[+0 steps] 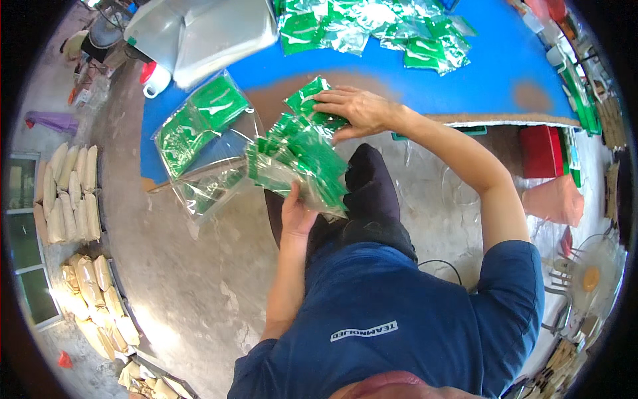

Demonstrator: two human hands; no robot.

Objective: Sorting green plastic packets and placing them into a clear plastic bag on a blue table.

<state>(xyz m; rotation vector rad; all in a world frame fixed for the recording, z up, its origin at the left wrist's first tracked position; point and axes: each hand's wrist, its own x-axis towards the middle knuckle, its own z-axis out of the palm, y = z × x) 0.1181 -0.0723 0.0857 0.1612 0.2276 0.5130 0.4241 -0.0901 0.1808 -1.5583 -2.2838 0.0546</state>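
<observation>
Head view. A fanned stack of flat green packets in clear plastic (299,156) is held by the left hand (298,214) in front of the body, just off the near edge of the blue worktop with brown worn patches (495,83). The left grip is closed on the stack's lower edge: the thumb is laid over the top and the fingers are mostly hidden beneath. The packets are overlapped unevenly, with clear plastic margins turned toward the body.

A single green packet with a glossy clear wrapper (304,98) is covered in part by the right hand (362,110), at the worktop's near edge, just beyond the stack. The right fingers are extended and slightly bent, with the thumb set apart below; whether the packet is pinched or only touched cannot be told.

To the left, bundled green packets in a large clear bag (216,103) are laid at the worktop corner, with plastic hung over the edge. Beyond these, a shallow grey metal tray (229,46) is seen, with a white mug (157,82) near its left side. A loose pile of green plastic-wrapped packets (372,23) is spread along the far part of the worktop. Beneath the worktop's right end, a red box (539,151) is seen. Tan filled bags (70,193) are stacked at far left.
</observation>
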